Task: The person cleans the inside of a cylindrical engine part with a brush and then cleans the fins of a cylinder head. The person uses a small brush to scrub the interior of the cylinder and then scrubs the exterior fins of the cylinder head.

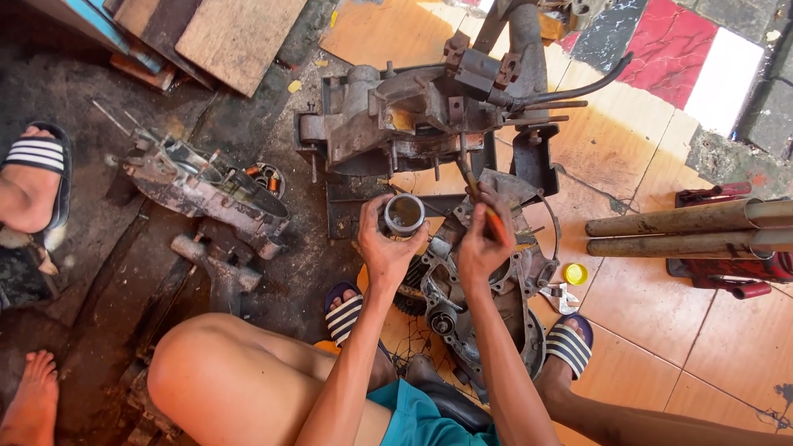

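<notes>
My left hand (382,244) grips a short metal cylinder sleeve (404,215), its open end facing up. My right hand (483,239) holds a thin tool with an orange handle (494,225), its shaft pointing up toward the greasy engine block (405,120). Both hands hover above an open engine case half (529,264) with gears inside, lying between my sandalled feet.
Another dirty engine case (202,186) lies at left on the oily floor, near another person's sandalled foot (33,177). Two long tubes (686,227) lie at right over a red stand. A yellow cap (576,273) and a wrench (562,297) rest on the orange tiles.
</notes>
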